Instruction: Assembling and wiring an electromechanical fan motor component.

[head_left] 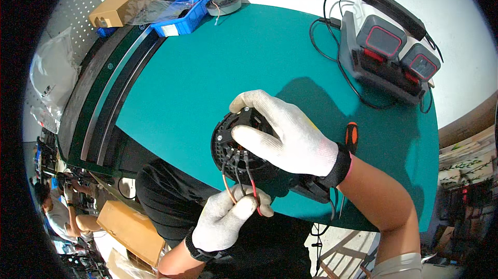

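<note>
Bright light, seemingly from the left, throws a dark shadow across the green bench (207,61) beyond the right hand (293,136) — fisheye distortion bends edges, corners black.

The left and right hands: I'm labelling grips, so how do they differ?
The left hand pinches the wires; the right hand grips the round black part. The left hand sits lower in this view, the right hand higher, over the green table. Both wear white gloves.

The single view is a wide fisheye from the person's head; it looks downward on the green table (218,66), with left hand (223,222) and right hand (303,136) quite near.
</note>
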`<state>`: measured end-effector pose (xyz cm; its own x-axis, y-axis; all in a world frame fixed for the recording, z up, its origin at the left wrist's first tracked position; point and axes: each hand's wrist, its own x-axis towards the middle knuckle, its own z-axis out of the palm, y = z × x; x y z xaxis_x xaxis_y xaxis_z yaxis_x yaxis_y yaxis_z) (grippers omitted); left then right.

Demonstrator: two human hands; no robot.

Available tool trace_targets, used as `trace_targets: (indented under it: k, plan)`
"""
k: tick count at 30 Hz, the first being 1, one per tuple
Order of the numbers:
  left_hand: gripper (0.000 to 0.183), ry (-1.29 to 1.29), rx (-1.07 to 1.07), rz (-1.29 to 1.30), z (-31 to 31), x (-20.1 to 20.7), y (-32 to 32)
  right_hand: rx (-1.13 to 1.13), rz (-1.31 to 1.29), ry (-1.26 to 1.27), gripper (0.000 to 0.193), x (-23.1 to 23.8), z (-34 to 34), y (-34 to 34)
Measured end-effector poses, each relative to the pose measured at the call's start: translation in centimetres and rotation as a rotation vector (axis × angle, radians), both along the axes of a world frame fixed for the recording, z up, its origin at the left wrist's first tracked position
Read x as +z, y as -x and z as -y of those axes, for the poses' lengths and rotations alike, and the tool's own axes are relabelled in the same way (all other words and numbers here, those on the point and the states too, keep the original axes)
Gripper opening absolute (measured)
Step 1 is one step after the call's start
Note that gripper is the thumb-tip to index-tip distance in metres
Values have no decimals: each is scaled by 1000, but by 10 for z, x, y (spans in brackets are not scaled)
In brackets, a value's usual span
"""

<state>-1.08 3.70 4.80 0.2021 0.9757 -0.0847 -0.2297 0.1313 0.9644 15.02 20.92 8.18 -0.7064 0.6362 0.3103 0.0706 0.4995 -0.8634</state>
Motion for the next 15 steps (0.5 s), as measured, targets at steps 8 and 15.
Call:
trace_targets:
  k: [8, 15]
  plan:
    - [43, 32, 13, -277, -1, 5, -16, -7, -1, -22, 35, -1, 0, 1]
    - [74, -180, 94, -715, -18, 0, -41, -38, -55, -41, 36, -8, 2, 2]
